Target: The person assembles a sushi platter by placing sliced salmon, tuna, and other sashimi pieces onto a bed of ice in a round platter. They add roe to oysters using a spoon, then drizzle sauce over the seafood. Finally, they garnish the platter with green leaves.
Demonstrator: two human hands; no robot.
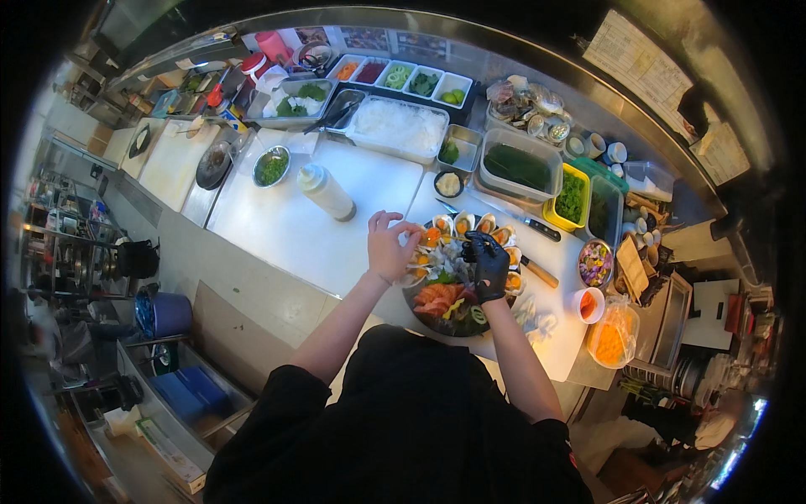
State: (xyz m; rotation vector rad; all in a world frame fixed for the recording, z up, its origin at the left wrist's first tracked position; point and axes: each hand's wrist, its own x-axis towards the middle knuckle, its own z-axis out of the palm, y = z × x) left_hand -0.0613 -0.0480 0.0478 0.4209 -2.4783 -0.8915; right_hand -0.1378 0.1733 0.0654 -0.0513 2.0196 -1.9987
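A round dark platter (460,328) of seafood lies in front of me. Oysters in half shells (464,222) line its far and right edges, topped with orange bits, and salmon slices (437,299) fan out at the near left. My left hand (389,247), bare, is closed in a thumb-and-finger pinch at the platter's far left, beside an orange-topped oyster; its other fingers are lifted. In a black glove, my right hand (489,262) hovers over the platter's right half with fingertips bent together. Whatever either pinch holds is too small to make out.
Left of the platter stands a squeeze bottle (326,193), with a bowl of chopped greens (271,167) beyond. A knife (537,225) lies behind the platter. To the right are a flower bowl (595,263), a white cup (588,306) and a bag of orange shreds (613,336). Tubs line the back.
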